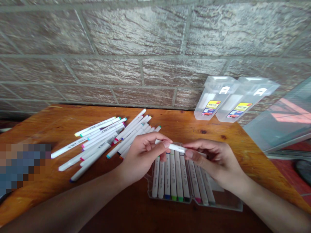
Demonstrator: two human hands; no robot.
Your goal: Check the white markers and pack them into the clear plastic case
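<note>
A white marker is held nearly level between my two hands, above an open clear plastic case. My left hand pinches its left end between thumb and fingers. At the other end, the fingertips of my right hand close on it. Below, several white markers with coloured ends lie side by side in the case, filling the left half and part of the right half. To the left of my left hand, a loose pile of white markers is spread on the wooden table.
Two clear plastic boxes with yellow labels stand at the back right of the wooden table, by a stone-block wall. A blurred-out patch covers the left edge. A dark object is beyond the table at right.
</note>
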